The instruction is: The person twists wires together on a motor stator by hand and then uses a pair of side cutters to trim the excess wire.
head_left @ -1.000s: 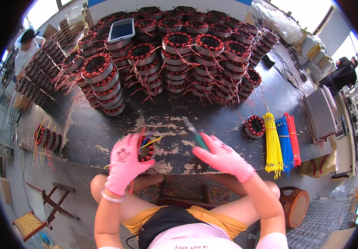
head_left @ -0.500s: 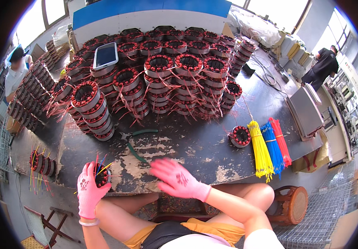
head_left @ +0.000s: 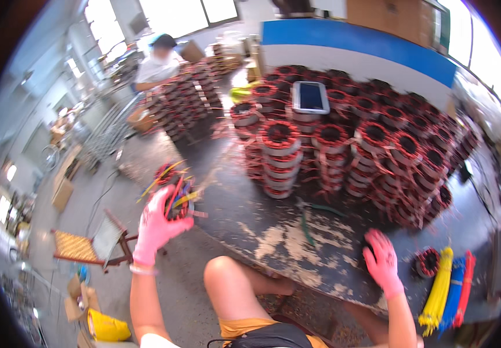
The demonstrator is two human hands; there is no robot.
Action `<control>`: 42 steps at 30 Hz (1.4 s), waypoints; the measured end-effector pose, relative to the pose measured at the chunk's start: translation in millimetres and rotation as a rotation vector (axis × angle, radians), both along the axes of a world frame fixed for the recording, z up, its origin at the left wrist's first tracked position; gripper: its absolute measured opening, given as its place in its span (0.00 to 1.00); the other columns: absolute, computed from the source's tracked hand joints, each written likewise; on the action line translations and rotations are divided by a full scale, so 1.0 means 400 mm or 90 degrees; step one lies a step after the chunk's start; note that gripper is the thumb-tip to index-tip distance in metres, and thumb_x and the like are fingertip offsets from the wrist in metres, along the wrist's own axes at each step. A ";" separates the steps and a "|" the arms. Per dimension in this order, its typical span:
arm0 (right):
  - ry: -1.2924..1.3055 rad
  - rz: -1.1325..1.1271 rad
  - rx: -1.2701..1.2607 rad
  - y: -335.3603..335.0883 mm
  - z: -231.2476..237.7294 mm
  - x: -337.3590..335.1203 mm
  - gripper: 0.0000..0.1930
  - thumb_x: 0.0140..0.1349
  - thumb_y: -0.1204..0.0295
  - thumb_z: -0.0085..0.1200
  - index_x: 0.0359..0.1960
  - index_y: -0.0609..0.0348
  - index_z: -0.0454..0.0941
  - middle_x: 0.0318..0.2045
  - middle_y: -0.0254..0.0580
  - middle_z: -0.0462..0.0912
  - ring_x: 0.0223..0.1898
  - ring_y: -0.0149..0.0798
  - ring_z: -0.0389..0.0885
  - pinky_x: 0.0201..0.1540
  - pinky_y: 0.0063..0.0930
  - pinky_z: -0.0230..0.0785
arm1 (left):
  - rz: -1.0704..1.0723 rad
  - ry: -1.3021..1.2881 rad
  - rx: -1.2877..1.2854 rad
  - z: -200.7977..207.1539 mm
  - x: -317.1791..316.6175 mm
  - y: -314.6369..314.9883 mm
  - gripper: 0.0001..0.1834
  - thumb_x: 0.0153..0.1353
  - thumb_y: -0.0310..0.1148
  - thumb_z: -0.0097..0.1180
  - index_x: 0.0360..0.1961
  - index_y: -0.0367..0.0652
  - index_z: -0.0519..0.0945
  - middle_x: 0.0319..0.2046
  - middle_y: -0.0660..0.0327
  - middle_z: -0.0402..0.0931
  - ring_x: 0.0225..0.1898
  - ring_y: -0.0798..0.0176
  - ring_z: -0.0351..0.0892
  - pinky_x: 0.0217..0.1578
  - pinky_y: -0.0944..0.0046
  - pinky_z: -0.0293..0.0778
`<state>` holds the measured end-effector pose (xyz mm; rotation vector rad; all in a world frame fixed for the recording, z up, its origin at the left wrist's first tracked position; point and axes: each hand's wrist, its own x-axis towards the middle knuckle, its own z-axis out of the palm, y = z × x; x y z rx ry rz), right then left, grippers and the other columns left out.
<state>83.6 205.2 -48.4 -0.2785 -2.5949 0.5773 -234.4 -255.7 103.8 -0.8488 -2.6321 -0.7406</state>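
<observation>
A wound stator coil [head_left: 176,200] with coloured lead wires sticking out is being gripped by the left hand [head_left: 158,223], pink-gloved, fingers closed around it; it is being held up off the left edge of the worktable [head_left: 273,243], above the floor. The right hand [head_left: 382,262], also in a pink glove, is being rested palm-down on the worn dark tabletop, fingers spread, nothing being held. Just beside it to the right, a single small stator [head_left: 427,262] is lying on the table, with bundles of yellow, blue and red cable ties [head_left: 449,287] being kept next to it. A green-handled tool [head_left: 308,217], apparently pliers, is lying on the table between the hands, apart from both. Behind it, stacks of red-copper stators [head_left: 355,151] are being stored across the table, with a white tray-like device [head_left: 310,97] lying on top. A wooden stool [head_left: 91,243] is standing on the floor at left. Another person [head_left: 158,61] is being seen far back at another stack.
</observation>
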 end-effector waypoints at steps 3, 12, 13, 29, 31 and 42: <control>-0.053 0.054 -0.047 -0.120 0.028 0.008 0.20 0.57 0.69 0.61 0.52 0.61 0.80 0.59 0.51 0.79 0.65 0.58 0.73 0.71 0.51 0.62 | 0.065 -0.040 0.052 0.087 -0.152 -0.092 0.49 0.42 0.38 0.82 0.66 0.34 0.73 0.60 0.51 0.79 0.61 0.56 0.80 0.62 0.60 0.74; -0.062 0.035 -0.019 -0.142 -0.008 0.012 0.20 0.56 0.71 0.62 0.52 0.57 0.81 0.59 0.46 0.79 0.66 0.56 0.71 0.71 0.53 0.59 | 0.110 -0.186 0.029 0.014 -0.421 -0.105 0.49 0.44 0.51 0.78 0.66 0.39 0.75 0.58 0.50 0.82 0.60 0.53 0.81 0.64 0.60 0.72; -0.064 0.034 -0.019 -0.144 -0.001 0.011 0.20 0.56 0.72 0.62 0.52 0.57 0.81 0.59 0.47 0.79 0.66 0.57 0.71 0.71 0.53 0.60 | 0.121 -0.199 0.020 0.015 -0.418 -0.092 0.50 0.44 0.52 0.77 0.67 0.40 0.75 0.59 0.50 0.81 0.61 0.53 0.80 0.64 0.60 0.71; -0.054 0.032 -0.012 -0.168 -0.005 0.005 0.20 0.57 0.71 0.63 0.52 0.56 0.81 0.59 0.45 0.79 0.65 0.55 0.71 0.71 0.52 0.60 | 0.259 -0.056 -0.029 -0.067 -0.439 -0.094 0.49 0.57 0.69 0.63 0.70 0.43 0.72 0.63 0.47 0.74 0.65 0.45 0.75 0.65 0.52 0.70; -0.051 0.035 -0.011 -0.171 -0.001 0.001 0.20 0.57 0.71 0.63 0.52 0.56 0.81 0.59 0.46 0.79 0.65 0.56 0.71 0.70 0.52 0.60 | 0.258 -0.043 -0.034 -0.081 -0.449 -0.098 0.48 0.59 0.68 0.61 0.70 0.43 0.72 0.63 0.47 0.74 0.65 0.45 0.74 0.65 0.51 0.70; 0.102 -0.305 0.154 -0.010 0.069 0.236 0.24 0.55 0.70 0.68 0.55 0.55 0.79 0.55 0.48 0.80 0.59 0.56 0.75 0.66 0.52 0.65 | 0.058 0.366 0.084 -0.060 -0.348 -0.011 0.23 0.72 0.32 0.58 0.65 0.37 0.75 0.65 0.48 0.73 0.66 0.48 0.73 0.65 0.53 0.70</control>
